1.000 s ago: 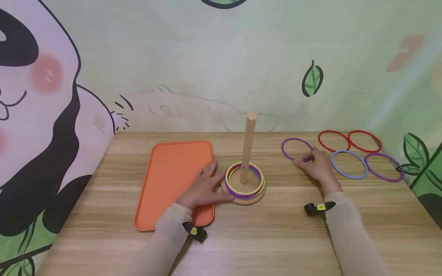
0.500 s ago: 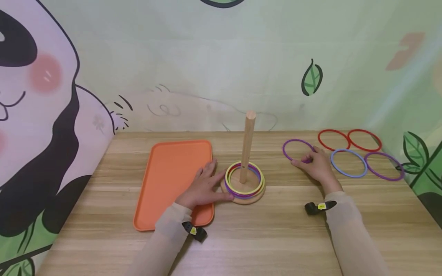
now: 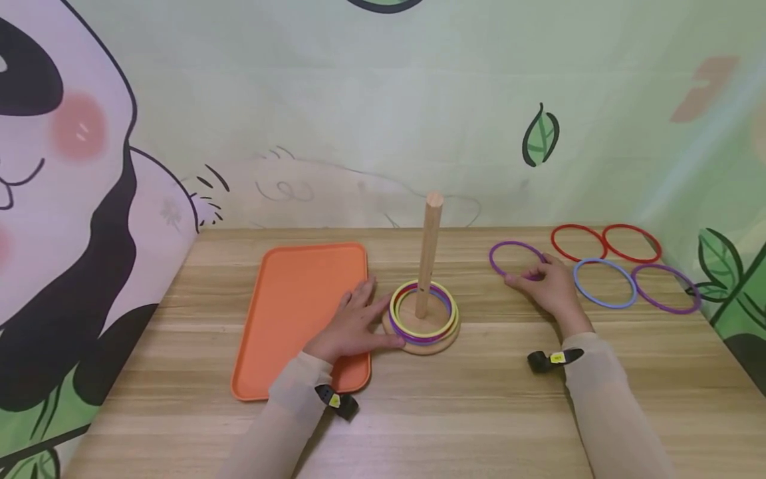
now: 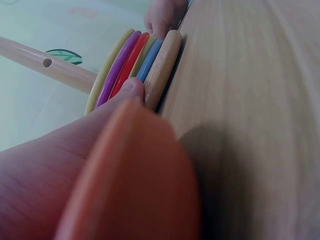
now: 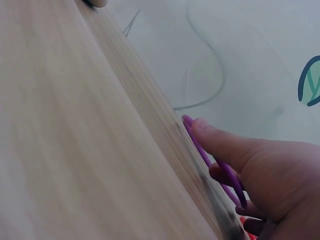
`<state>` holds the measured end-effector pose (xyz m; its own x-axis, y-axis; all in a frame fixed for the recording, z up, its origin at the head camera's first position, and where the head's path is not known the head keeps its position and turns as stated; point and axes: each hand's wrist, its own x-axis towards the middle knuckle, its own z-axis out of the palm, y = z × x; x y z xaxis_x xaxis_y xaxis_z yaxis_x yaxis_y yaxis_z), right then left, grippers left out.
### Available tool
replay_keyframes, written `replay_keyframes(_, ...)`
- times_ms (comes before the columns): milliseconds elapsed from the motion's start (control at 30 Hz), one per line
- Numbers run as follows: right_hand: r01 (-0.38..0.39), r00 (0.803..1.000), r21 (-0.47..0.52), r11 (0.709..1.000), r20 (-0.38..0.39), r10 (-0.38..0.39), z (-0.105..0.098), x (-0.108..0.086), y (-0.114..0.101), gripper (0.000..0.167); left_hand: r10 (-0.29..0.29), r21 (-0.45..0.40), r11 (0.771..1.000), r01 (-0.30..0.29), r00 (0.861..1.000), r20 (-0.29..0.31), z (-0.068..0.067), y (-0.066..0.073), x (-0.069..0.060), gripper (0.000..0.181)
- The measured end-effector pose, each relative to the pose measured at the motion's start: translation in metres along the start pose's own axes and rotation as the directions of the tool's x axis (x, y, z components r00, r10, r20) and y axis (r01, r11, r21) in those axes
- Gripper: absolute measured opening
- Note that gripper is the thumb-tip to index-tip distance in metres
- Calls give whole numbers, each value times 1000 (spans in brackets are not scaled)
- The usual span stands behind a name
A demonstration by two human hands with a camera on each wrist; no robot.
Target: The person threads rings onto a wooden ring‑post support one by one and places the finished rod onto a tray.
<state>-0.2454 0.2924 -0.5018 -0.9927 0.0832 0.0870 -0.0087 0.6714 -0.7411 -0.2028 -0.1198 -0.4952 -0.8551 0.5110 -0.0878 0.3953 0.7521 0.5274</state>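
Note:
My right hand pinches a thin purple ring between thumb and fingers, just over the table right of the post. In the right wrist view that ring is tilted, its near side among my fingers. My left hand lies across the tray's right edge, fingers spread and fairly straight. Its thumb touches the ring stack near the round wooden base. From that base rises an upright wooden post. Blue, yellow, red, purple and yellow rings are stacked around it, a yellow one on top.
An orange tray lies left of the post, partly under my left hand. Right of my right hand lie two red rings, one left and one right, a blue ring and another purple ring. A printed backdrop stands behind the table.
The purple ring in my right hand has shifted very slightly, its far side a touch lower and to the right. My left hand and the stacked rings stay where they were.

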Motion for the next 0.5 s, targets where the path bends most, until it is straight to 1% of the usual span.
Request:
replay_keyframes(267,-7,999,63,998,-46,10,-2,0,-3,50,-14,-17,1000,14,1000,8,-2,1,-3,102)
replay_keyframes(433,-29,997,60,998,-64,32,-4,2,-6,53,-16,-15,1000,16,1000,3,-4,1,-4,101)
replay_keyframes(500,-33,997,61,998,-70,37,-7,3,-7,52,-7,-19,1000,7,1000,0,-5,1,-4,101)
